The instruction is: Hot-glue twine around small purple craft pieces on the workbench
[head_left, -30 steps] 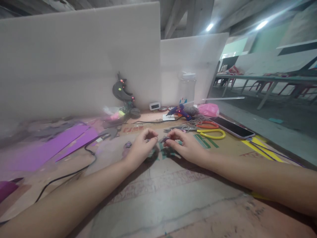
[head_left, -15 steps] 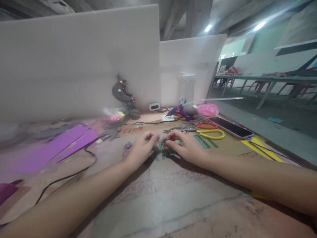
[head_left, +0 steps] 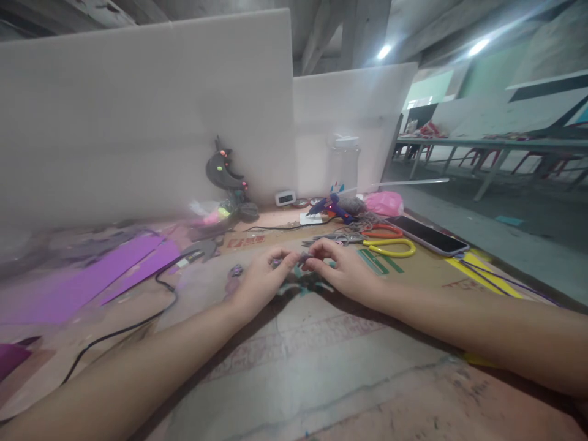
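Between the fingertips of my right hand (head_left: 342, 269) is a small grey-purple piece (head_left: 304, 258), pinched by thumb and fingers; its kind is too small to make out. My left hand (head_left: 264, 275) comes up close beside it, thumb and fingers pressed together. A speck of purple shows between those left fingers, but what they grip is hidden. Both hands hover over a cardboard sheet (head_left: 257, 349). Left of my left hand lies another small grey-purple piece (head_left: 236, 270). Just beyond my right hand are scissors with yellow handles (head_left: 392, 247).
A purple glue gun (head_left: 326, 207) with a lit red light stands behind. Near it are orange-handled scissors (head_left: 382, 231), a phone (head_left: 427, 235), a pink bundle (head_left: 384, 203) and a clear jar (head_left: 344, 165). Purple sheets (head_left: 101, 275) and a black cable (head_left: 124, 327) lie left.
My left hand has moved slightly right, bringing its fingertips up to the small piece in my right hand. My right hand stays nearly in place.
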